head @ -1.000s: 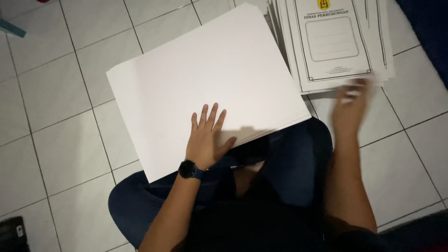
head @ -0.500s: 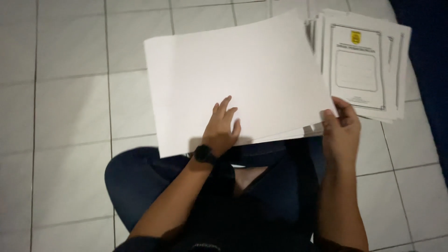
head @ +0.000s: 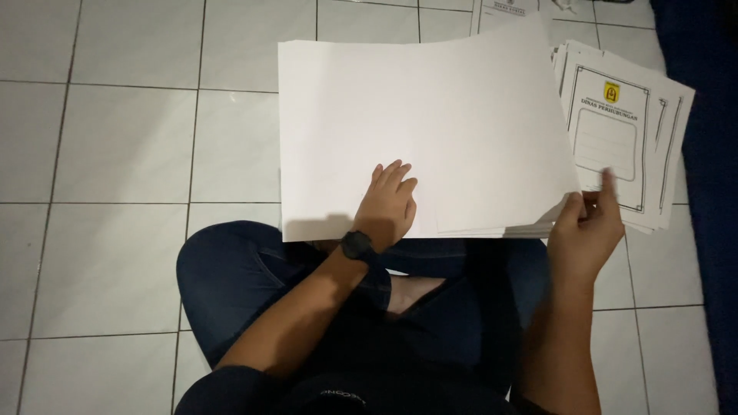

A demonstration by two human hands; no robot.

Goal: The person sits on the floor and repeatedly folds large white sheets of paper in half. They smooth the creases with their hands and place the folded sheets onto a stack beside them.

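The blank stack (head: 430,131) is pressed flat by the left hand (head: 388,206), fingers spread; its 3 o'clock edge is pinched by the right hand (head: 588,234), beside printed sheets (head: 615,138).

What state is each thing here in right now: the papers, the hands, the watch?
Blank white sheets: stacked, resting on the lap, blank side up.
Printed sheets: fanned pile on the tiled floor, printed side up.
Left hand: flat, pressing on the blank stack.
Right hand: at the stack's right edge, thumb raised.
Black watch: worn on the left wrist.
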